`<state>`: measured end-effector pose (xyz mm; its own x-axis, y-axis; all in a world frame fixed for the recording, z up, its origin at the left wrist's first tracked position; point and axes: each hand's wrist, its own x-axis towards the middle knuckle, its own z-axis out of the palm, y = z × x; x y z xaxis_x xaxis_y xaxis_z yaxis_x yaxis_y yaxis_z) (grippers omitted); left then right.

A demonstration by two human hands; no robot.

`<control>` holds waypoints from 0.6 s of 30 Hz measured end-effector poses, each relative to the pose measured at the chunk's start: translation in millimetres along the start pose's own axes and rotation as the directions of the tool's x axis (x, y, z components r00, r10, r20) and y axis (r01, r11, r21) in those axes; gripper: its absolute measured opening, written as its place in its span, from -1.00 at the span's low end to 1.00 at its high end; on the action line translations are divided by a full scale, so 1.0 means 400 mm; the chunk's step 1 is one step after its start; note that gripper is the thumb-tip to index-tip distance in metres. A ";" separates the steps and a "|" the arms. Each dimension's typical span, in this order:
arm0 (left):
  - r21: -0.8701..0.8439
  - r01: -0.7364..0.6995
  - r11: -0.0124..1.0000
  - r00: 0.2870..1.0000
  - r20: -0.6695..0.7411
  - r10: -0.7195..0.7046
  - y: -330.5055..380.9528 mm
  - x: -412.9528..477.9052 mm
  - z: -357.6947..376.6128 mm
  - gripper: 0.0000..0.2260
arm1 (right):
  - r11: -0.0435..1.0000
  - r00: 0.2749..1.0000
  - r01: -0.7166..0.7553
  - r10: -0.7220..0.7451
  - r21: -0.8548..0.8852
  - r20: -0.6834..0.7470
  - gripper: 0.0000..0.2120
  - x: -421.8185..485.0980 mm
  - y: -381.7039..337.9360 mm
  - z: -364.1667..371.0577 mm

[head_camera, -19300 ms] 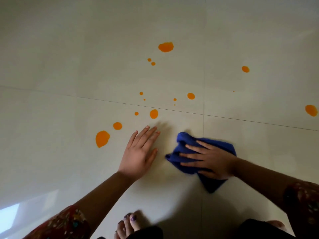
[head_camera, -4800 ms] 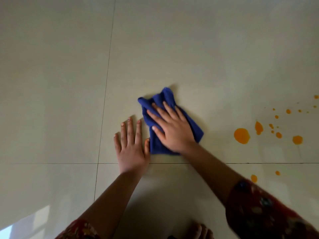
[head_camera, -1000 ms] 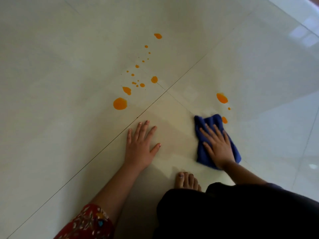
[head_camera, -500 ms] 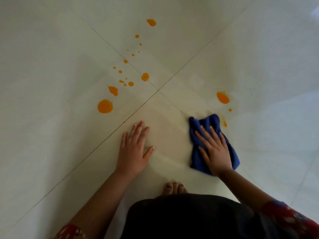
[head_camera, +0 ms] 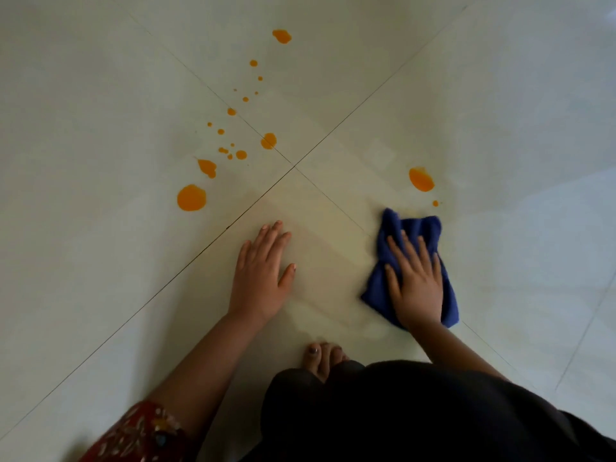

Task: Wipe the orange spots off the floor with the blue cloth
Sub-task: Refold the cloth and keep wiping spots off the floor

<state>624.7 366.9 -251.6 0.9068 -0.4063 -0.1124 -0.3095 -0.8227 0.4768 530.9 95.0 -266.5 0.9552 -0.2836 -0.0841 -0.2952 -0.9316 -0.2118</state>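
My right hand (head_camera: 416, 281) lies flat with spread fingers on the crumpled blue cloth (head_camera: 385, 281), pressing it to the pale tiled floor. Just beyond the cloth's far edge sit a tiny orange dot (head_camera: 435, 203) and a larger orange spot (head_camera: 421, 179). My left hand (head_camera: 261, 275) rests palm down on the bare tile, holding nothing. Farther left are a big round orange spot (head_camera: 191, 198), a smaller blot (head_camera: 207, 167) and a trail of several small drops (head_camera: 268, 140) running up to a far spot (head_camera: 282, 36).
Grout lines cross at a joint (head_camera: 294, 166) just beyond my hands. My bare toes (head_camera: 321, 356) and dark-clothed knee (head_camera: 400, 411) are close below the hands. A faint damp streak (head_camera: 333, 315) marks the tile between the hands.
Since half a second ago the cloth under my right hand has slid forward over the small orange spot at its far right corner, which no longer shows. My left hand stays planted.
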 end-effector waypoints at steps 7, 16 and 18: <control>0.017 -0.056 0.998 0.996 0.064 0.055 0.049 0.020 0.034 -0.42 | 0.994 0.993 0.111 -0.110 -0.022 0.044 -0.49 0.069 -0.137 0.030; 0.124 -0.142 0.982 0.984 0.125 0.126 0.023 0.039 0.052 -0.37 | 0.980 0.979 -0.198 0.196 -0.026 -0.049 -0.47 0.126 0.007 -0.020; 0.091 -0.154 0.984 0.986 0.082 0.147 0.031 0.046 0.054 -0.40 | 0.975 0.975 -0.218 0.216 -0.048 -0.059 -0.45 0.170 -0.051 -0.005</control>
<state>631.5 340.6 -266.4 0.8247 -0.5542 -0.1124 -0.4706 -0.7829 0.4070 602.0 94.2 -266.1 0.8685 -0.4906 -0.0705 -0.4955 -0.8571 -0.1409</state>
